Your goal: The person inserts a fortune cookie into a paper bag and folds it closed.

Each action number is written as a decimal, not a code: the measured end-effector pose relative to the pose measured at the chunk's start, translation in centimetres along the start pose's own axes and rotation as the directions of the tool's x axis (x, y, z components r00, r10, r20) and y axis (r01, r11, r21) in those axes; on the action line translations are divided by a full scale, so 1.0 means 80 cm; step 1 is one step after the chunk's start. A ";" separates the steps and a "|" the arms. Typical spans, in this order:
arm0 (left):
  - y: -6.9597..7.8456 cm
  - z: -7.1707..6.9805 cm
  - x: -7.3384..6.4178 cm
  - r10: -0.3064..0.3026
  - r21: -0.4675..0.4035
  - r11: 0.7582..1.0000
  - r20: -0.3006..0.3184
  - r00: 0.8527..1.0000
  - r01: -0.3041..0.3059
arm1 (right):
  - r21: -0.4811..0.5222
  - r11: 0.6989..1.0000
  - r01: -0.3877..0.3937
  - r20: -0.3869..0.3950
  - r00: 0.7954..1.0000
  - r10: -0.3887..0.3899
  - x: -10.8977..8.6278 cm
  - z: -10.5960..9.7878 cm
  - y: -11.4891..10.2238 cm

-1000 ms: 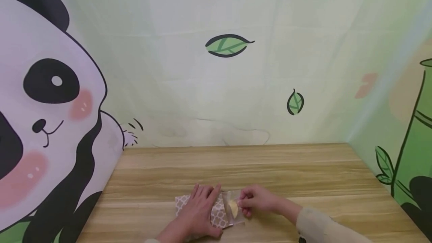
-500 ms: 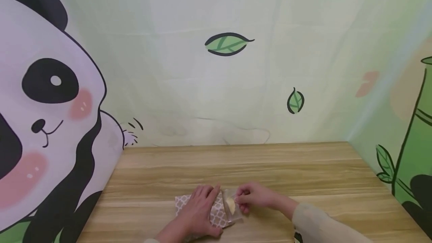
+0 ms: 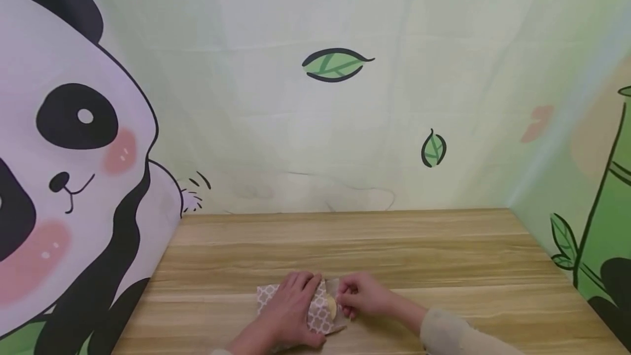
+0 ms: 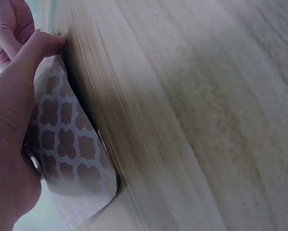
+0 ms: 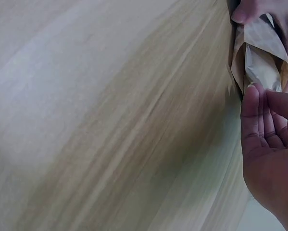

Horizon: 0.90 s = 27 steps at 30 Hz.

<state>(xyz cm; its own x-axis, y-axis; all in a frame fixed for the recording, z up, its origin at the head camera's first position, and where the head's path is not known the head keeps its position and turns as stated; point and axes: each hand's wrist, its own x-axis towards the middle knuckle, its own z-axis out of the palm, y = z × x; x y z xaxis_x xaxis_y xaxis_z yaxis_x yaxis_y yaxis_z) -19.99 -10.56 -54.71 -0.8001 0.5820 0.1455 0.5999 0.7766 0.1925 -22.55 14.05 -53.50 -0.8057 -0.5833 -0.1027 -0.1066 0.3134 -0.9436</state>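
Note:
A brown paper bag with a white lattice pattern lies flat on the wooden table, its mouth facing right. My left hand grips it across its width, thumb at the near edge and fingers at the far edge. Between the thumb and fingertips of my right hand is the end of a clear plastic packet. Something pale yellow and rounded shows through the packet. In the right wrist view, the bag's mouth gapes around the packet, whose front part is hidden inside.
The wooden table stretches back to a pale green fabric backdrop with printed leaves. A large printed panda covers the left side wall. Printed green bamboo is on the right wall.
My right hand has moved left with the packet, which now sits deeper in the bag's mouth. The left hand has stayed in place on the bag.

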 end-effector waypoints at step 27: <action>0.000 0.001 -0.005 0.001 -0.072 0.997 -0.035 0.999 -0.004 | 0.184 0.983 -0.012 -0.023 1.000 0.016 -0.008 -0.009 -0.011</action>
<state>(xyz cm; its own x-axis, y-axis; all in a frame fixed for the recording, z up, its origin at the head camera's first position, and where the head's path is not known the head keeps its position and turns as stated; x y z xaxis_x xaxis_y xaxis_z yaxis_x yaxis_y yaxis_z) -19.65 -10.78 -54.84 -0.7989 0.5739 0.1798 0.6013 0.7550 0.2618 -22.39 14.71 -52.38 -0.8207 -0.5606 -0.1105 0.0119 0.1766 -0.9842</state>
